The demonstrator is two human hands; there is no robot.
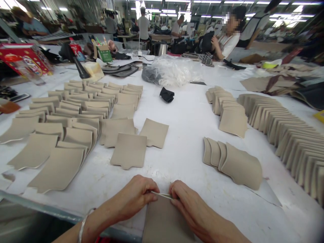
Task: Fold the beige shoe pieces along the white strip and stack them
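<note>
At the near edge of the table, my left hand (138, 197) and my right hand (183, 199) pinch the two top corners of a beige padded panel (164, 221). Its pale upper edge shows as two thin lines between my fingers, and its lower part runs out of the picture. Just beyond my hands lie loose flat beige panels (129, 150), one with a small tab on its near edge. To the right of my right hand, several curved beige panels (241, 165) overlap in a short row.
Rows of overlapping beige panels (55, 165) cover the left side. A long leaning row (286, 131) runs down the right. Farther back are a crumpled black piece (167, 95), a clear plastic bag (174, 71) and a green box (104, 53). A person (227, 37) handles dark material across the table.
</note>
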